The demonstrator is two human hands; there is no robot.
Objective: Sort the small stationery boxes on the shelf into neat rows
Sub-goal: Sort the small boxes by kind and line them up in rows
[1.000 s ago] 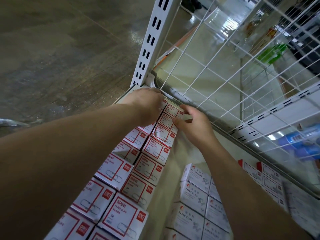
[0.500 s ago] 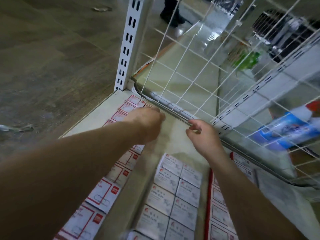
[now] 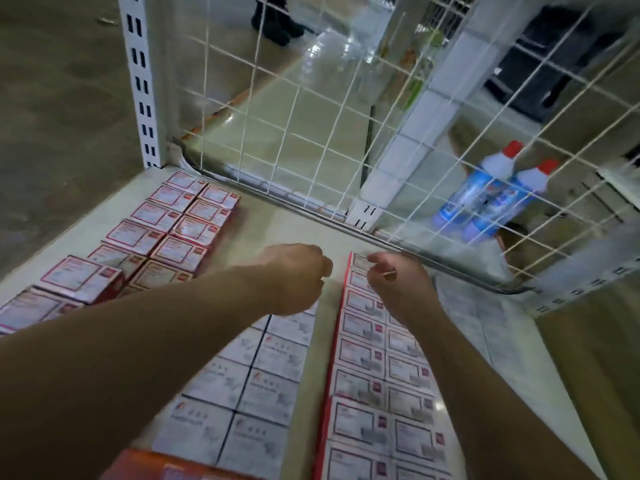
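Small stationery boxes lie in rows on a pale shelf (image 3: 277, 223). Two rows of red-framed boxes (image 3: 180, 233) run along the left. White boxes (image 3: 263, 375) sit in the middle, partly under my left forearm. More red-framed boxes (image 3: 374, 362) form two rows on the right. My left hand (image 3: 298, 275) hovers over the far end of the white rows, fingers curled, with nothing visible in it. My right hand (image 3: 398, 282) is curled at the far end of the right rows, its fingertips at the last box; whether it grips that box is unclear.
A white wire mesh panel (image 3: 311, 133) and a metal rail close the shelf's back. A slotted white upright (image 3: 140, 81) stands at the back left corner. Two blue bottles with red caps (image 3: 495, 195) lie behind the mesh. An orange box (image 3: 166, 465) shows at the bottom edge.
Both hands left the far end of the left rows and moved right, to the middle and right rows. The view has swung right with them.
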